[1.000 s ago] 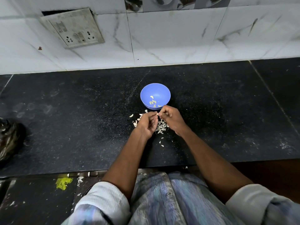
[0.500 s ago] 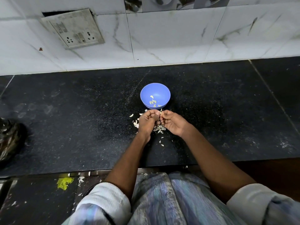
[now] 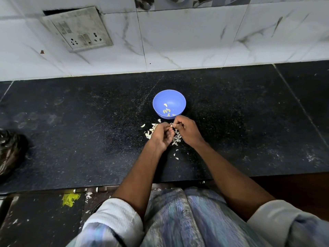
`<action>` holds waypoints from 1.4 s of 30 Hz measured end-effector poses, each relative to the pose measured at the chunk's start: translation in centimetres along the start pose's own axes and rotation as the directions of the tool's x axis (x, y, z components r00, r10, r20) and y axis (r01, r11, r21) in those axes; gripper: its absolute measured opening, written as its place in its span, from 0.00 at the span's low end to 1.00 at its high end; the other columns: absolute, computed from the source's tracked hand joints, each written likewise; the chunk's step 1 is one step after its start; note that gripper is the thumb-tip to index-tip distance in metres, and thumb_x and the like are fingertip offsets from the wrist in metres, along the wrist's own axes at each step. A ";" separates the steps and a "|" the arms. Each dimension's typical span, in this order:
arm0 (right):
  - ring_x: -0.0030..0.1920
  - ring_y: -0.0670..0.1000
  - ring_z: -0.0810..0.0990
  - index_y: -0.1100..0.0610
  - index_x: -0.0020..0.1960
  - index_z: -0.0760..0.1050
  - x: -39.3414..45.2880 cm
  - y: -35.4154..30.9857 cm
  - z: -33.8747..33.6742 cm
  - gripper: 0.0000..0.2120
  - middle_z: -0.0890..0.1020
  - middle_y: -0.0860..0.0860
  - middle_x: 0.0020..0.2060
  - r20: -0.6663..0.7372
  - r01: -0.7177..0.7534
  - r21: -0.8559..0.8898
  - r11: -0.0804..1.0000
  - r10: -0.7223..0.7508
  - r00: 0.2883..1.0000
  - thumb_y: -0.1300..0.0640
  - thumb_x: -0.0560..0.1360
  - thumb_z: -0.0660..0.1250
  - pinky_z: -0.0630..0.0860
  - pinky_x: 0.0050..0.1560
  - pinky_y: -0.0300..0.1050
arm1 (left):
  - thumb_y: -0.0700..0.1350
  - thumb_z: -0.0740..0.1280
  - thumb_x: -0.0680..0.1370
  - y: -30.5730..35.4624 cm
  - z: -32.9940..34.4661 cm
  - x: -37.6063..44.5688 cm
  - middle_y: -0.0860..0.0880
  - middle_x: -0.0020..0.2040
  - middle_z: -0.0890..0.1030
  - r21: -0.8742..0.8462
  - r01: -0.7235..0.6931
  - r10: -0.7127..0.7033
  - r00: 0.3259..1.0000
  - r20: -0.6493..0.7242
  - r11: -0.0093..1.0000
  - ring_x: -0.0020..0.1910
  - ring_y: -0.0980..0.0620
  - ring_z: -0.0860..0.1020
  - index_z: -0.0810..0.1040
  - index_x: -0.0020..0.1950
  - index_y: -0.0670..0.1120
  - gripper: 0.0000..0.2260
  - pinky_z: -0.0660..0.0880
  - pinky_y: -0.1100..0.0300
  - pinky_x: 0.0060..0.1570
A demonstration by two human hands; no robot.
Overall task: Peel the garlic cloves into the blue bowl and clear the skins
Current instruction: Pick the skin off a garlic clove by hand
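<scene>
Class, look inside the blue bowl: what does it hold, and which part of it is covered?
The blue bowl holds a few pale peeled garlic cloves near its bottom. The right hand covers a small part of its near rim.

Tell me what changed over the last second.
Very little. Half a second ago both hands dipped low onto the skins, knuckles together; now the left hand and right hand have lifted slightly again, fingertips pinching a clove between them just in front of the bowl. Nothing was dropped in. The bowl, its peeled cloves and the skins stayed put.
</scene>
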State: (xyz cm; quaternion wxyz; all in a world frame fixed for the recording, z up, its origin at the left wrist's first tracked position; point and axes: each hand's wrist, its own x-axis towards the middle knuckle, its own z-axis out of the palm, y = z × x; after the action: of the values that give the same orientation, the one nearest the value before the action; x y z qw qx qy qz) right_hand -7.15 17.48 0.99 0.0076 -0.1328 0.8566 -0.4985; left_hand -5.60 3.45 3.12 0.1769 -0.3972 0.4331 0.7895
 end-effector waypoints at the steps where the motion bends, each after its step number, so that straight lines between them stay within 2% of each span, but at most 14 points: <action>1: 0.39 0.52 0.76 0.58 0.40 0.74 0.0 0.0 0.1 0.07 0.78 0.48 0.35 -0.010 0.016 -0.023 1.000 -0.017 1.000 0.61 0.76 0.68 0.74 0.41 0.55 | 0.39 0.67 0.80 0.1 0.1 0.0 0.49 0.28 0.78 -0.018 0.017 -0.017 1.000 0.003 1.000 0.24 0.58 0.77 0.76 0.36 0.42 0.12 0.79 0.66 0.28; 4: 0.40 0.51 0.78 0.56 0.42 0.76 0.2 0.3 0.3 0.06 0.80 0.47 0.37 -0.005 -0.022 0.012 1.000 0.022 1.000 0.60 0.77 0.68 0.76 0.43 0.54 | 0.39 0.67 0.80 0.0 -0.1 0.3 0.49 0.31 0.80 0.026 -0.012 0.012 1.000 0.010 1.000 0.27 0.57 0.79 0.79 0.40 0.42 0.08 0.80 0.65 0.31; 8: 0.41 0.46 0.80 0.55 0.43 0.79 0.0 0.6 0.1 0.05 0.83 0.46 0.38 0.020 -0.109 0.057 0.992 0.108 0.994 0.60 0.78 0.69 0.76 0.46 0.48 | 0.38 0.69 0.81 -0.7 -0.5 1.0 0.45 0.39 0.83 0.091 -0.119 0.119 0.993 0.009 0.989 0.35 0.54 0.81 0.82 0.47 0.39 0.05 0.82 0.64 0.38; 11: 0.41 0.44 0.80 0.56 0.43 0.80 -0.1 0.6 0.1 0.05 0.83 0.47 0.38 0.022 -0.128 0.071 0.989 0.127 0.992 0.62 0.77 0.70 0.75 0.46 0.42 | 0.42 0.70 0.83 -1.0 -0.5 1.2 0.46 0.38 0.84 0.091 -0.187 0.186 0.982 0.021 0.978 0.34 0.54 0.82 0.83 0.48 0.39 0.08 0.83 0.63 0.39; 13: 0.42 0.46 0.80 0.56 0.42 0.80 -0.1 0.6 0.0 0.05 0.83 0.47 0.39 0.015 -0.133 0.078 0.988 0.132 0.991 0.62 0.76 0.71 0.76 0.46 0.44 | 0.44 0.73 0.82 -1.1 -0.6 1.3 0.46 0.37 0.83 0.118 -0.236 0.233 0.972 0.033 0.965 0.32 0.55 0.80 0.84 0.48 0.40 0.08 0.82 0.65 0.37; 15: 0.43 0.47 0.81 0.56 0.42 0.81 -0.2 0.7 -0.1 0.04 0.83 0.49 0.40 0.004 -0.134 0.079 0.988 0.134 0.991 0.62 0.75 0.73 0.77 0.48 0.46 | 0.42 0.73 0.82 -1.3 -0.6 1.3 0.46 0.36 0.83 0.127 -0.255 0.252 0.967 0.036 0.959 0.31 0.56 0.78 0.85 0.48 0.41 0.05 0.80 0.66 0.36; 18: 0.43 0.43 0.81 0.56 0.43 0.83 -0.2 0.7 -0.3 0.03 0.83 0.49 0.41 -0.022 -0.150 0.106 0.983 0.153 0.988 0.62 0.75 0.74 0.77 0.49 0.44 | 0.37 0.71 0.82 -1.4 -0.8 1.3 0.46 0.41 0.85 0.077 -0.243 0.243 0.970 0.018 0.967 0.35 0.56 0.82 0.84 0.52 0.41 0.02 0.83 0.66 0.41; 23: 0.41 0.38 0.80 0.59 0.46 0.84 -0.3 1.0 -0.4 0.01 0.84 0.47 0.41 -0.038 -0.204 0.142 0.969 0.212 0.977 0.63 0.75 0.74 0.78 0.49 0.41 | 0.31 0.67 0.82 -1.6 -1.2 1.4 0.42 0.51 0.86 0.081 -0.319 0.319 0.948 0.011 0.944 0.40 0.54 0.86 0.82 0.59 0.38 0.08 0.82 0.66 0.42; 28: 0.37 0.37 0.81 0.62 0.48 0.84 -0.5 0.8 -0.5 0.02 0.85 0.48 0.39 -0.047 -0.259 0.203 0.944 0.274 0.961 0.65 0.76 0.74 0.76 0.43 0.33 | 0.28 0.65 0.82 -1.7 -1.3 1.1 0.44 0.44 0.86 0.106 -0.411 0.406 0.911 0.068 0.905 0.40 0.54 0.84 0.82 0.59 0.38 0.11 0.82 0.66 0.43; 32: 0.32 0.37 0.78 0.59 0.47 0.84 -0.5 1.1 -0.4 0.05 0.84 0.43 0.35 -0.024 -0.314 0.120 0.942 0.319 0.947 0.67 0.74 0.74 0.75 0.39 0.33 | 0.28 0.66 0.81 -1.9 -1.6 1.3 0.43 0.46 0.87 0.131 -0.442 0.435 0.897 0.080 0.887 0.41 0.54 0.84 0.83 0.58 0.40 0.11 0.82 0.66 0.43; 34: 0.33 0.38 0.79 0.58 0.46 0.85 -0.5 1.1 0.0 0.05 0.85 0.45 0.37 -0.033 -0.316 0.074 0.946 0.319 0.947 0.66 0.74 0.73 0.77 0.41 0.35 | 0.28 0.67 0.81 -2.1 -1.7 1.5 0.42 0.47 0.87 0.160 -0.459 0.450 0.889 0.089 0.874 0.40 0.54 0.84 0.83 0.58 0.38 0.11 0.82 0.65 0.44; 38: 0.36 0.39 0.81 0.57 0.45 0.85 -0.4 0.5 0.3 0.03 0.86 0.45 0.36 -0.086 -0.311 0.103 0.945 0.320 0.943 0.63 0.75 0.73 0.78 0.42 0.36 | 0.29 0.68 0.80 -2.2 -1.8 1.5 0.41 0.45 0.87 0.181 -0.478 0.471 0.878 0.081 0.860 0.38 0.54 0.84 0.84 0.59 0.36 0.10 0.82 0.65 0.42; 42: 0.41 0.45 0.86 0.58 0.48 0.85 -0.3 -0.4 0.6 0.07 0.87 0.49 0.40 -0.020 -0.307 0.152 0.940 0.313 0.950 0.66 0.71 0.77 0.83 0.46 0.39 | 0.30 0.70 0.80 -2.3 -1.7 1.2 0.44 0.41 0.87 0.141 -0.462 0.461 0.887 0.038 0.876 0.35 0.54 0.84 0.84 0.54 0.37 0.06 0.82 0.64 0.40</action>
State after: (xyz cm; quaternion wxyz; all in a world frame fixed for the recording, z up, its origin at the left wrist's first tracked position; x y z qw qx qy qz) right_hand -6.69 16.85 1.01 0.0769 0.0155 0.8278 -0.5555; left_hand -4.11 3.31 0.39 0.0130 -0.2673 0.5714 0.7758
